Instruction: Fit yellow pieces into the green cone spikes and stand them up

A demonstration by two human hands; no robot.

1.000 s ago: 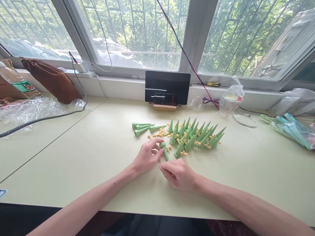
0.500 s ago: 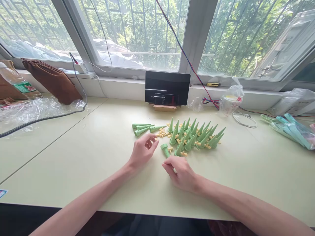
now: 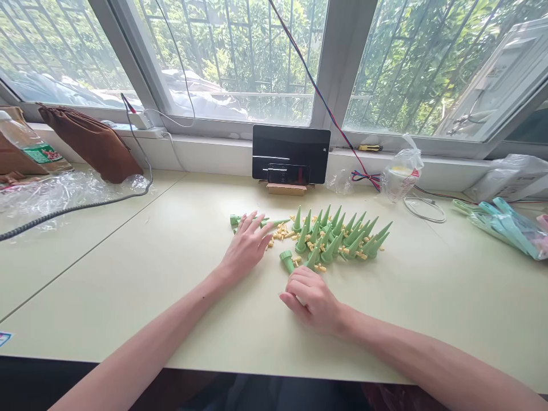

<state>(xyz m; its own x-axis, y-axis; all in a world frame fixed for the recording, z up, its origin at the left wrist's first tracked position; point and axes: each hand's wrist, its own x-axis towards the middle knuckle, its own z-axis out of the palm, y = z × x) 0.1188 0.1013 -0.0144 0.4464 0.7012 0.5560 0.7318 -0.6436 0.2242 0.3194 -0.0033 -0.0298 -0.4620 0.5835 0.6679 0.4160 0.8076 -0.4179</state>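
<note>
My left hand has its fingers spread, palm down, over several green watering spikes lying on their sides and partly covered by it. Right beside its fingertips is a small heap of yellow valve pieces. My right hand is closed around the narrow end of one green watering spike. That spike's wide ribbed cap points away from me, and its tip is hidden in my fingers. Behind this hand, many green spikes stand upright in a cluster, with yellow valves at their bases.
A black tablet and a phone lean on a small stand at the back. To the right lie a bagged cup, a coiled white cable and wrapped pale-blue items. A brown bag and dark cable are left.
My left hand has opened out and shifted slightly left and away from me, over the lying spikes. My right hand stays in nearly the same place, its fingers curled a little more.
</note>
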